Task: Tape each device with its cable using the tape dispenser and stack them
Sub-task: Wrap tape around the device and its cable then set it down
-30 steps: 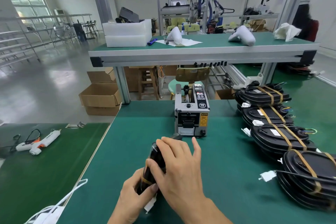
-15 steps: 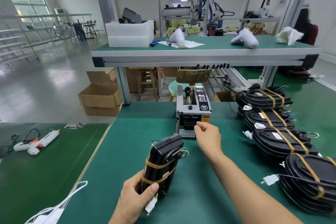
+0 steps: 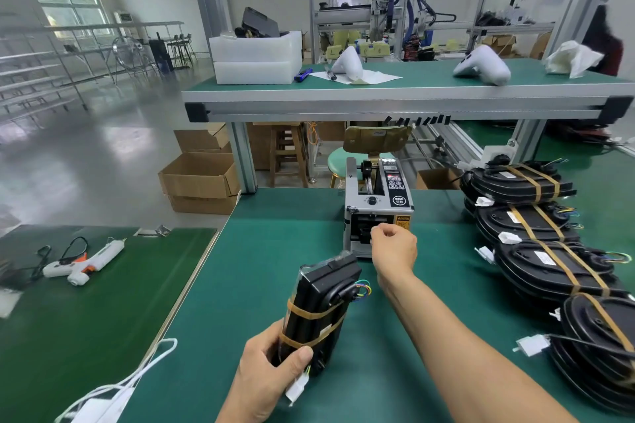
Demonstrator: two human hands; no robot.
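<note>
My left hand [image 3: 271,376] grips a black device [image 3: 321,307] near its lower end and holds it on edge on the green table [image 3: 268,251]. Two bands of brown tape cross the device, and its coloured wires and white plug stick out. My right hand [image 3: 393,245] is stretched forward to the outlet of the grey tape dispenser [image 3: 376,206], fingers curled together at the slot. Whether it pinches tape I cannot tell. Several taped black devices [image 3: 549,264] lie overlapping in a row at the right.
A white glue gun [image 3: 86,259] lies on the darker green bench at the left. A white cable [image 3: 137,378] lies by the near left edge. Behind the dispenser stands a raised workbench [image 3: 395,93] with foam boxes and white shells; cardboard boxes sit on the floor.
My right hand left the device and reached forward to the dispenser's outlet. The left hand keeps the device on edge in the same spot.
</note>
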